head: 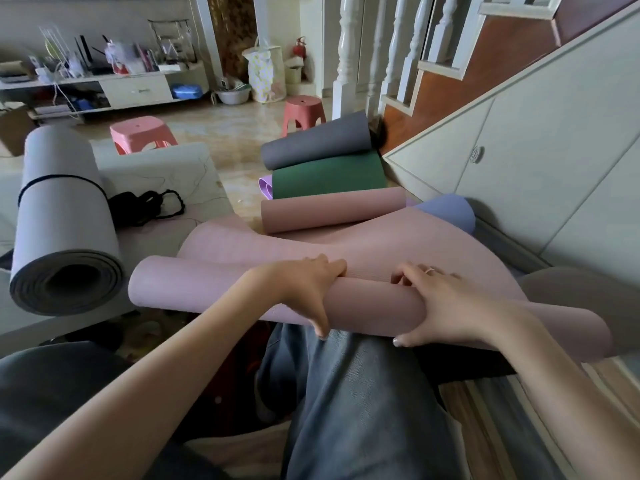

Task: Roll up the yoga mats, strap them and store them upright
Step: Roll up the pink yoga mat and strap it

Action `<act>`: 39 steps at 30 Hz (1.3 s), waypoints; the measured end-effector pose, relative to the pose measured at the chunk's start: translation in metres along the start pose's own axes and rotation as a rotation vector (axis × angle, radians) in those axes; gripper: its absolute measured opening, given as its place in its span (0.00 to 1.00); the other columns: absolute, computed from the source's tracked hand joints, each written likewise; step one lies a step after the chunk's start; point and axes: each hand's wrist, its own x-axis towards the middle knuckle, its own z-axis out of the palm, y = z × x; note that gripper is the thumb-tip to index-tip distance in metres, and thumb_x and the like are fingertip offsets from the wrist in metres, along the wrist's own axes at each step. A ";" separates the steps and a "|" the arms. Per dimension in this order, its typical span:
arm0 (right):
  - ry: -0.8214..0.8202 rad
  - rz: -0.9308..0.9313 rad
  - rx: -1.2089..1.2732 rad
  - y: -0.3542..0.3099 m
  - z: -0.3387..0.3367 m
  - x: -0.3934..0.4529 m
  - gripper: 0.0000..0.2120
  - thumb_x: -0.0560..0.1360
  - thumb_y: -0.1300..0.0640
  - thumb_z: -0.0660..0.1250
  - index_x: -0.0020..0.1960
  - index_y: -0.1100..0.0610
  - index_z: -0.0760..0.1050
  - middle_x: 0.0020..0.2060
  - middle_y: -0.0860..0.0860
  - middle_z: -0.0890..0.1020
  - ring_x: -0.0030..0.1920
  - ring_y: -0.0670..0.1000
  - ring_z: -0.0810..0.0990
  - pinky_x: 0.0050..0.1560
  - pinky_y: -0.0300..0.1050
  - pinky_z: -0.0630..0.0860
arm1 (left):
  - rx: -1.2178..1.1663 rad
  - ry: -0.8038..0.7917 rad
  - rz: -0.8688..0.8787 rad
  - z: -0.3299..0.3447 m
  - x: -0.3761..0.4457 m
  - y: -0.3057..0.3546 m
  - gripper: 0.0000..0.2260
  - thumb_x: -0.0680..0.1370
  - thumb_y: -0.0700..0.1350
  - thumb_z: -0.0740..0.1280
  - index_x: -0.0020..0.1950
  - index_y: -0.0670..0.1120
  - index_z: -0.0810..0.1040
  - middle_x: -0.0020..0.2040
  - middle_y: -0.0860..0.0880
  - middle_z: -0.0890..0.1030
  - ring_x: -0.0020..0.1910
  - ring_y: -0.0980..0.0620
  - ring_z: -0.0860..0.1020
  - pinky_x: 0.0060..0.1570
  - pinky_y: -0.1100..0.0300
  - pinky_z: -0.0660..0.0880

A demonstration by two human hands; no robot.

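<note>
Now both hands, the left hand (308, 289) and the right hand (440, 303), curl around the pink yoga mat (367, 268). Rolling should stay tight. The ends should probably stay even.

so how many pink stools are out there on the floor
2: one pink stool behind the sofa on the left, another stool by the white stair post. More may be hidden.

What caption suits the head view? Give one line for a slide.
Both hands, left hand and right hand, grip a half-rolled pink yoga mat.
</note>
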 end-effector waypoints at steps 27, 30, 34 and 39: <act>0.184 0.178 0.269 0.022 -0.005 0.036 0.24 0.83 0.45 0.50 0.52 0.60 0.78 0.48 0.56 0.79 0.47 0.56 0.75 0.46 0.49 0.66 | 0.274 0.411 -0.036 0.006 0.013 0.012 0.37 0.62 0.65 0.73 0.63 0.50 0.64 0.58 0.49 0.71 0.56 0.45 0.73 0.47 0.53 0.69; 0.297 0.177 0.162 0.023 -0.005 0.039 0.19 0.82 0.47 0.52 0.41 0.57 0.72 0.36 0.51 0.78 0.41 0.56 0.76 0.38 0.47 0.67 | 0.219 0.386 -0.001 -0.002 0.020 0.006 0.33 0.61 0.65 0.74 0.57 0.50 0.68 0.53 0.50 0.74 0.51 0.46 0.75 0.43 0.54 0.70; 0.989 0.168 -0.116 0.011 0.017 0.021 0.16 0.79 0.51 0.54 0.36 0.56 0.72 0.29 0.50 0.75 0.31 0.56 0.74 0.40 0.45 0.63 | 0.089 0.359 0.037 -0.010 0.022 -0.002 0.27 0.59 0.66 0.75 0.45 0.51 0.69 0.44 0.53 0.77 0.43 0.49 0.76 0.41 0.55 0.74; 0.963 0.171 -0.190 0.000 0.040 0.027 0.23 0.79 0.45 0.51 0.45 0.57 0.81 0.40 0.53 0.83 0.42 0.58 0.80 0.52 0.52 0.67 | -0.085 0.152 0.028 -0.019 0.029 -0.017 0.27 0.55 0.69 0.75 0.43 0.52 0.75 0.38 0.56 0.78 0.40 0.53 0.76 0.43 0.55 0.75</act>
